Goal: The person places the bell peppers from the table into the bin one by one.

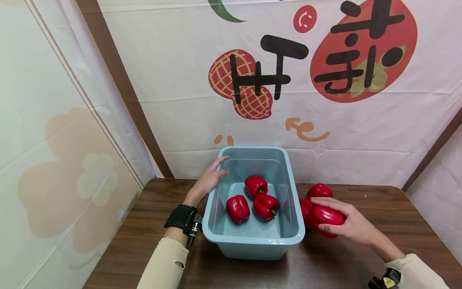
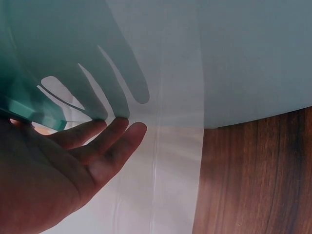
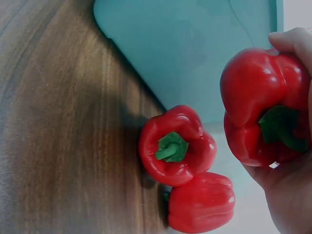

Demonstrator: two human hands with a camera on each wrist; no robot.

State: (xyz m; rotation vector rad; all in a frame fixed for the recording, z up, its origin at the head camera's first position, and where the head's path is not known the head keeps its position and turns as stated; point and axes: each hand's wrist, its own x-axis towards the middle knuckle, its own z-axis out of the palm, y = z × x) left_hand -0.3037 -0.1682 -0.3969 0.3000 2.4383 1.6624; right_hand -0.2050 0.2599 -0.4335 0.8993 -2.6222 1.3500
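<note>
Nearest are two pale sleeves [image 1: 164, 265], with a black band [image 1: 182, 218] on the left wrist. The right hand [image 1: 348, 220] is clamped round a red pepper [image 1: 326, 215], thumb on one side and fingers on the other, just outside the right wall of the tub; the right wrist view shows this pepper's green stem. The blue tub [image 1: 252, 241] stands upright on the brown table [image 1: 379, 212]. Inside, three more peppers lie on its floor: one on the left [image 1: 238, 208], one on the right [image 1: 266, 206] and one behind [image 1: 256, 185]. Two others [image 3: 178, 144] [image 3: 201, 202] rest close together on the table, beside the tub's right side. The left hand [image 1: 208, 180], well apart from the right, rests at the tub's left rim, fingers spread and fairly straight, some touching the outer wall. Beyond the table hangs a white cloth [image 1: 173, 100] printed with fruit and black characters
</note>
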